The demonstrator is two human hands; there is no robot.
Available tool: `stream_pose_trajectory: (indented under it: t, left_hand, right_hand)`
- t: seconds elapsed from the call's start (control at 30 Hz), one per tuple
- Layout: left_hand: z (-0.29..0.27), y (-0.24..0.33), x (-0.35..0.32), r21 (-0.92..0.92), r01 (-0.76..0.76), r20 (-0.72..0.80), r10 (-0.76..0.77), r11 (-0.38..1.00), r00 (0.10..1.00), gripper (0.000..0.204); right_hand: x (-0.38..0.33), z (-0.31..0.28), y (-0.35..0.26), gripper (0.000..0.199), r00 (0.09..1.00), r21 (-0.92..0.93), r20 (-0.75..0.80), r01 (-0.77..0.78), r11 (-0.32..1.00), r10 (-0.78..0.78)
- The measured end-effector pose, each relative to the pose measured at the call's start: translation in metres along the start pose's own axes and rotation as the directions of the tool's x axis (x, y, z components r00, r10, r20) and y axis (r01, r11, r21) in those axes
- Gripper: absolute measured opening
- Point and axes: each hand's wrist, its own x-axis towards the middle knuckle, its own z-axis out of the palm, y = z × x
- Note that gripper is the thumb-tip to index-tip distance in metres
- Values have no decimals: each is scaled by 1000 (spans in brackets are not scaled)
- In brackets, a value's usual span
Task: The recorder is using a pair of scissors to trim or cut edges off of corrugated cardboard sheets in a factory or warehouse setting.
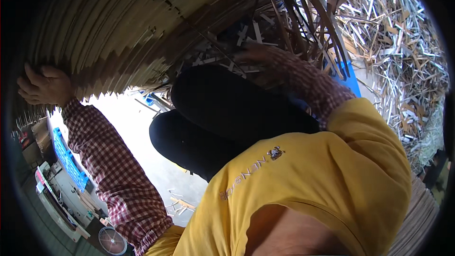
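Note:
A tall stack of brown cardboard sheets (113, 28) fills the upper left, its many edges uneven and slanting. My left hand (46, 86) is at the stack's left end, its fingers bent against the sheet edges. A red-and-white checked sleeve covers that forearm. On the other side, my right hand (256, 53) reaches into the shade beneath the stack's right part, beside long hanging cardboard strips (324, 14). Motion and shadow blur its fingers, so whatever they touch is hidden. Short pale scraps (257, 32) lie around it.
A large heap of shredded strips (403, 61) covers the right side. Blue plastic (350, 78) stands beside my right forearm. At lower left are a blue pallet (70, 159), a pale machine (61, 204) and a round fan (112, 241). My dark-clad knees (213, 99) are bent below the stack.

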Motion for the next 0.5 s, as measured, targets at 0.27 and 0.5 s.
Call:
stream_pose_trajectory:
  t: [0.27, 0.5]
  left_hand:
    - [7, -27, 12, 131, 436, 467, -443, 890, 765, 40]
    - [-3, 12, 1, -111, 83, 89, -73, 990, 993, 40]
  right_hand:
    - [80, 26, -27, 59, 929, -280, -292, -310, 909, 227]
    - [85, 33, -27, 51, 912, -54, -258, -342, 938, 318]
